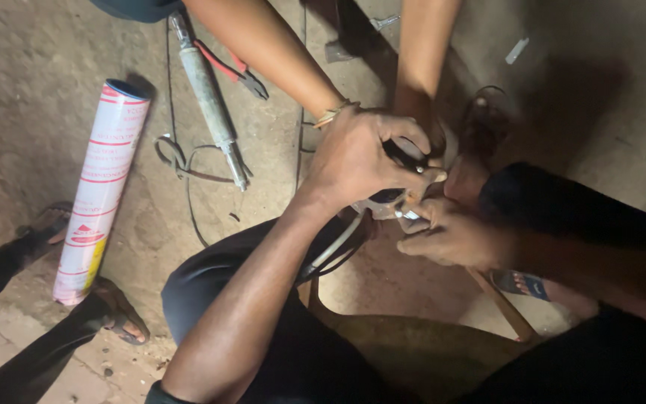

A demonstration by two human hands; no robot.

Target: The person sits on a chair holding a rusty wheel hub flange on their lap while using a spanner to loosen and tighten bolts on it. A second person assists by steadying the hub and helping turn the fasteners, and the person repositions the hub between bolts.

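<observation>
While the left hand (353, 161) closes its grip on dark pliers (405, 158) over a small metal part (383, 203), the right hand (450, 236) pinches that part from below to steady it, and another person's hand (420, 112) braces just beyond, above the concrete floor (39, 90).

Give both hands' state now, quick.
Left hand: closed on black pliers.
Right hand: closed on a small metal part.

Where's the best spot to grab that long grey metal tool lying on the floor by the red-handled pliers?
Probably the thick grey barrel of the long grey metal tool, gripped from above across its width. It lies flat and bare there, clear of the red-handled pliers; its thin tip sits among loose dark wire.
</observation>
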